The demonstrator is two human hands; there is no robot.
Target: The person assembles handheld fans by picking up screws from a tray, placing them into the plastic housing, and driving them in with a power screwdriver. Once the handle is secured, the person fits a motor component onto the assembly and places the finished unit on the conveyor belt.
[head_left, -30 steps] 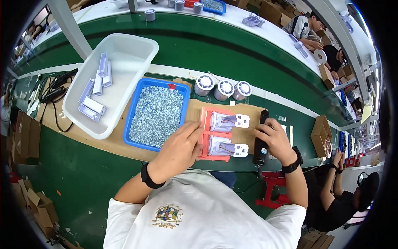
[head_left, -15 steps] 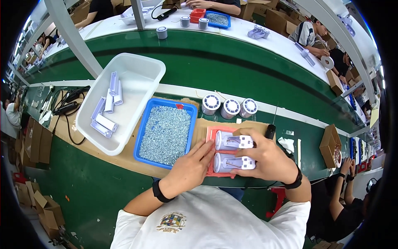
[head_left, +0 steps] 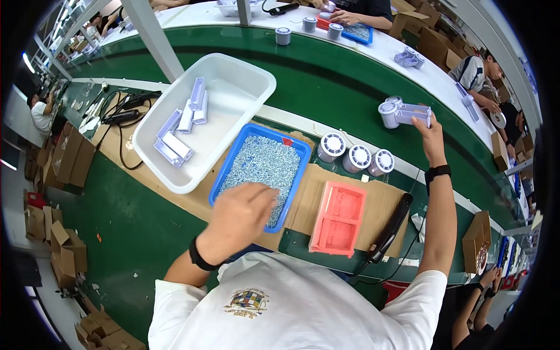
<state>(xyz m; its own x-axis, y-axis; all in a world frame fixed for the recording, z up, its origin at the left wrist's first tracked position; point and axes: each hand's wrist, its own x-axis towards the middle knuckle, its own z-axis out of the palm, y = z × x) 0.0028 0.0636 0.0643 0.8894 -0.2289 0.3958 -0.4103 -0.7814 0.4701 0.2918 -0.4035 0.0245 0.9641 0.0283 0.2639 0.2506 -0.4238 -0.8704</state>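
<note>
Out over the green belt, my right hand (head_left: pixel 430 137) grips the near end of a pair of lavender plastic housings (head_left: pixel 413 115). Their round caps point left, and they seem to lie side by side. My left hand (head_left: pixel 242 219) hovers at the near part of a blue tray (head_left: pixel 303 169) full of small silvery screws (head_left: pixel 262 160). Its fingers are curled together and slightly blurred; whether anything is between them is hidden. Between my arms, a red two-pocket fixture (head_left: pixel 341 219) rests on cardboard with both pockets bare.
Three round lavender units (head_left: pixel 357 157) stand beyond the fixture. A black electric screwdriver (head_left: pixel 392 227) with a cord lies right of it. A white bin (head_left: pixel 204 151) of lavender parts sits left. A small cardboard box (head_left: pixel 477 242) stands far right; co-workers sit across the belt.
The two housings have left the red fixture and are in my right hand, out over the belt. My left hand has moved from the fixture leftward to the screw tray. The view has shifted.
</note>
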